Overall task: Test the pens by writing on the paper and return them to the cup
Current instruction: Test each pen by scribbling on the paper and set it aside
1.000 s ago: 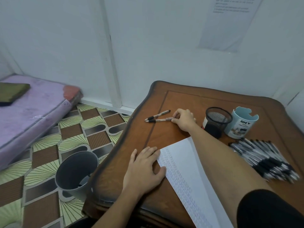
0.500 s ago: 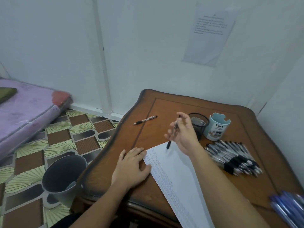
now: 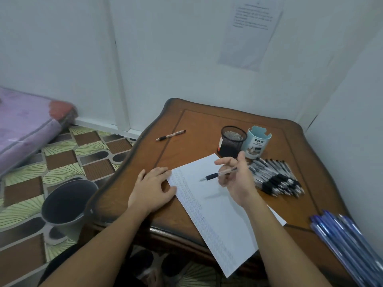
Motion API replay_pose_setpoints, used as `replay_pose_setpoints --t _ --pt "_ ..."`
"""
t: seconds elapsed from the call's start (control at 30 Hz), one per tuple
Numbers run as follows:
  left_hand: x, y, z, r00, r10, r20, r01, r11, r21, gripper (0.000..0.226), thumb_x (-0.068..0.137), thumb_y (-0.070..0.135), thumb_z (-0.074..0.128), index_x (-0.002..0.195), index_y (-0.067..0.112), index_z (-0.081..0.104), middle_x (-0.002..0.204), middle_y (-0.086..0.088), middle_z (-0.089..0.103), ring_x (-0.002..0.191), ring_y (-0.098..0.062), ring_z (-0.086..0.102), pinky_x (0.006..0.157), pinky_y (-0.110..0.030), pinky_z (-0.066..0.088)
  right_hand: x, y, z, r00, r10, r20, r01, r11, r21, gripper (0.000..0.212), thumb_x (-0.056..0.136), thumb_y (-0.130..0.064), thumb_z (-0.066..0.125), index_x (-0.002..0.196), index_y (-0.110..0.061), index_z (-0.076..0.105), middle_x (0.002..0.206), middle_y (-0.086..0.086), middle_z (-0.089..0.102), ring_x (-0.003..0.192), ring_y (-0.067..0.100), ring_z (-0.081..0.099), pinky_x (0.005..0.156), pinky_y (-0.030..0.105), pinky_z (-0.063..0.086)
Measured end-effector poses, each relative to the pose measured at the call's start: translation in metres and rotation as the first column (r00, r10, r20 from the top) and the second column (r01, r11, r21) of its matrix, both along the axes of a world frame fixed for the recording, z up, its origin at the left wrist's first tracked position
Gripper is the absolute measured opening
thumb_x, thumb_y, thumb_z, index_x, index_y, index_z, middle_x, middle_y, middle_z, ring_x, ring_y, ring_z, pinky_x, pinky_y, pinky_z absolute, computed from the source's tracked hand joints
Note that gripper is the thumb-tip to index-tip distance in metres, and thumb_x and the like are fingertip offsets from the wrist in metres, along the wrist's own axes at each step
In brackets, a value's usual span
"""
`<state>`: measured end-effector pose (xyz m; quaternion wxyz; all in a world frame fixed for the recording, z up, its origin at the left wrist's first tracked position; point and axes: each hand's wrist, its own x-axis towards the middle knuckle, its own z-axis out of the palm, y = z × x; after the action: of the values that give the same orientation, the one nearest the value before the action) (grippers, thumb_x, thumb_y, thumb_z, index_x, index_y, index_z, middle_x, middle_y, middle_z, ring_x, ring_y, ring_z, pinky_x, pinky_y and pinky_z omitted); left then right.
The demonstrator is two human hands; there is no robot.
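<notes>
Right hand [image 3: 238, 181] is over the paper [image 3: 215, 214], pinching a pen [image 3: 219, 174] in curled fingers with the index finger sticking out. The pen has a clear barrel, a dark rubber grip and a silver tip, which is aimed down-left at the sheet. Can't tell if the tip actually touches. Left hand [image 3: 152, 187] lies flat on the paper's left edge, fingers straight and close together. The black mesh cup [image 3: 232, 141] sits just past the paper's far corner, the pile of pens [image 3: 275, 179] lies right of the paper, and one loose pen [image 3: 171, 135] lies beyond it to the left.
</notes>
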<state>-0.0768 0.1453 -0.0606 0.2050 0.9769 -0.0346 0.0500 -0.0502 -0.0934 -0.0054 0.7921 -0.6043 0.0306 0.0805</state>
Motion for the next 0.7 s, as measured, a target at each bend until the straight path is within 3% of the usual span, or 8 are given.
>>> replay_pose_setpoints --t 0.07,0.17,0.23,0.3,0.4,0.5,0.57,0.7 --pt "0.0 0.0 0.0 1.0 -0.003 0.003 0.003 1.0 0.005 0.07 0.08 0.062 0.034 0.142 0.032 0.046 0.151 0.016 0.036 0.142 -0.002 0.023 0.119 -0.039 0.003 -0.011 -0.007 -0.009 0.999 0.025 -0.027 -0.028 0.994 -0.102 0.071 0.101 -0.056 0.021 0.097 -0.004 0.071 0.06 0.013 0.06 0.052 0.017 0.054 0.05 0.027 0.035" --pt "0.0 0.0 -0.001 1.0 0.001 0.005 -0.001 1.0 0.005 0.071 0.079 0.063 0.034 0.142 0.032 0.046 0.151 0.016 0.036 0.142 -0.002 0.023 0.119 -0.038 0.003 -0.025 -0.012 -0.024 0.996 0.093 0.002 -0.092 0.987 -0.129 0.037 0.1 -0.03 0.05 0.1 0.001 0.071 0.086 0.021 0.073 0.07 0.024 0.066 0.048 0.025 0.043" --pt "0.001 0.0 -0.002 1.0 0.004 0.008 -0.004 1.0 0.001 0.074 0.077 0.065 0.032 0.141 0.032 0.047 0.151 0.016 0.037 0.142 -0.002 0.024 0.119 -0.038 0.003 -0.032 -0.011 -0.031 0.991 0.129 0.029 -0.123 0.981 -0.152 0.012 0.093 -0.01 0.063 0.085 -0.003 0.068 0.07 0.016 0.064 0.056 0.019 0.054 0.044 0.023 0.035" --pt "0.001 0.0 -0.003 1.0 0.001 0.012 -0.001 1.0 0.005 0.077 0.074 0.067 0.029 0.141 0.032 0.047 0.15 0.016 0.038 0.141 -0.002 0.024 0.119 -0.039 0.003 -0.036 -0.009 -0.037 0.993 0.107 0.042 -0.099 0.982 -0.16 0.017 0.093 -0.001 0.06 0.078 -0.008 0.062 0.058 0.009 0.052 0.046 0.013 0.042 0.042 0.02 0.028" --pt "0.001 0.0 -0.004 1.0 0.002 0.012 -0.002 1.0 0.004 0.073 0.077 0.065 0.033 0.141 0.032 0.048 0.15 0.016 0.038 0.141 -0.002 0.025 0.119 -0.039 0.003 -0.041 -0.007 -0.038 0.991 0.127 0.049 -0.113 0.969 -0.22 0.018 0.097 -0.001 0.054 0.094 -0.006 0.071 0.068 0.014 0.067 0.055 0.014 0.057 0.044 0.019 0.037" --pt "0.002 0.0 -0.004 1.0 0.004 0.011 -0.004 1.0 0.005 0.07 0.079 0.063 0.036 0.14 0.032 0.048 0.15 0.016 0.038 0.141 -0.002 0.025 0.119 -0.039 0.004 -0.046 -0.007 -0.039 0.984 0.174 0.042 -0.152 0.936 -0.317 0.018 0.091 0.001 0.063 0.086 -0.008 0.077 0.08 0.008 0.074 0.073 0.01 0.066 0.062 0.017 0.05" --pt "0.002 0.0 -0.005 1.0 0.003 0.014 -0.003 1.0 0.006 0.07 0.079 0.064 0.036 0.14 0.032 0.048 0.15 0.016 0.038 0.141 -0.002 0.025 0.119 -0.039 0.004 -0.048 -0.006 -0.041 0.981 0.178 0.077 -0.124 0.881 -0.457 0.017 0.086 0.0 0.066 0.079 -0.011 0.078 0.073 0.002 0.072 0.067 0.005 0.06 0.058 0.015 0.043" --pt "0.003 0.001 -0.006 1.0 0.005 0.019 -0.005 1.0 0.005 0.07 0.079 0.063 0.036 0.14 0.032 0.048 0.15 0.016 0.039 0.141 -0.002 0.026 0.119 -0.038 0.004 -0.051 -0.005 -0.044 0.981 0.164 0.101 -0.088 0.849 -0.521 0.019 0.086 -0.005 0.066 0.074 -0.015 0.078 0.062 0.001 0.066 0.056 0.006 0.05 0.052 0.02 0.036"
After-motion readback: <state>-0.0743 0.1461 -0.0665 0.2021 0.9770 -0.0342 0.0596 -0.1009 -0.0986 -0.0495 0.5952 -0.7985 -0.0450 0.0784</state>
